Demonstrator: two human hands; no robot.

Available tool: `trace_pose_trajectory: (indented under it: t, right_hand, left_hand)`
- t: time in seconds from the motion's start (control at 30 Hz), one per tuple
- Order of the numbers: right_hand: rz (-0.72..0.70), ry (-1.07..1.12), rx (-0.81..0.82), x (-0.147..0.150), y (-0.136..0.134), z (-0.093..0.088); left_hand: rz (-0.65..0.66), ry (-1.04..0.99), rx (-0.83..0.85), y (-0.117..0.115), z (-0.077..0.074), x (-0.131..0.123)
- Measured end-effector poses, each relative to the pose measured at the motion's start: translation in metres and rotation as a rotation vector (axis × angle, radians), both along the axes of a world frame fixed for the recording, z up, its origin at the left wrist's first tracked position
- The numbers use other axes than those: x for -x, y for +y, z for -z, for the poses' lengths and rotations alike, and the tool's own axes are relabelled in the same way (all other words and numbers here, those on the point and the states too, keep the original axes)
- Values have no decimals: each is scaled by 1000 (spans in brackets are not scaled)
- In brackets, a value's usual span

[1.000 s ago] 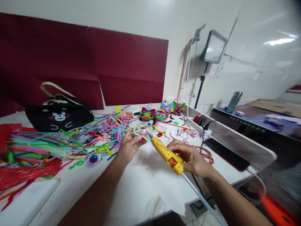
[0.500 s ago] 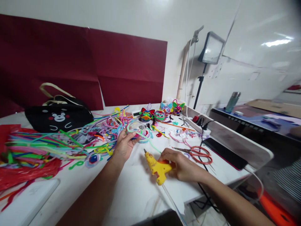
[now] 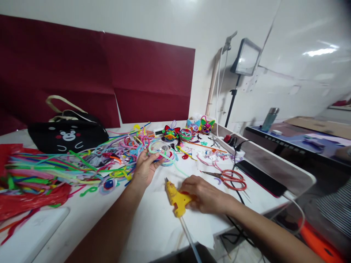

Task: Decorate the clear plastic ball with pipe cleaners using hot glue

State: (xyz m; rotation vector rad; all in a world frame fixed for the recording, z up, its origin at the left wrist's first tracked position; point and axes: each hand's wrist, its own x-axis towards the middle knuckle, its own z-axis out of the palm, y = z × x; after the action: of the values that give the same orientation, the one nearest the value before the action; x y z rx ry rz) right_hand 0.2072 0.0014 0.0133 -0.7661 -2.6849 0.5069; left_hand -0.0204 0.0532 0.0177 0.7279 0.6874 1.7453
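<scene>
My right hand (image 3: 201, 193) is wrapped round the grip of a yellow glue gun (image 3: 175, 197) that rests low on the white table (image 3: 153, 226), its nozzle pointing away from me and a clear glue stick trailing from its back. My left hand (image 3: 145, 166) grips a clear ball wound with pale green and pink pipe cleaners (image 3: 160, 150), holding it just above the tabletop. A loose green pipe cleaner end hangs from the ball toward the gun.
A heap of coloured pipe cleaners (image 3: 68, 164) covers the left of the table beside a black bear bag (image 3: 67, 135). Finished colourful heads (image 3: 186, 131) stand at the back. Red scissors (image 3: 230, 177), a phone (image 3: 260, 179) and cables lie to the right.
My right hand has drawn the glue gun back from the ball and lowered it onto the table near me. My left hand has stayed with the ball, shifting slightly away.
</scene>
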Motion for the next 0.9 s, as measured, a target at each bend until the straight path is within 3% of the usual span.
trace_pose_trajectory:
  t: [0.17,0.27,0.33,0.5,0.9]
  right_hand:
    - [125,306,-57,5,-2,-22]
    - [291,464,-134,21,15,-23]
    - [342,508,-72,33,30,-20]
    - [376,570,190,57,53,-14]
    - [401,759,188,69,58,-14]
  left_hand:
    - [18,75,-1,-3,-2,-4]
    - [36,118,-13,-5,-1,-6]
    - [47,146,-21,-6,-1,-7]
    - [59,192,-27,-7,-2,-9]
    - [66,212,-40,-7,2,-9]
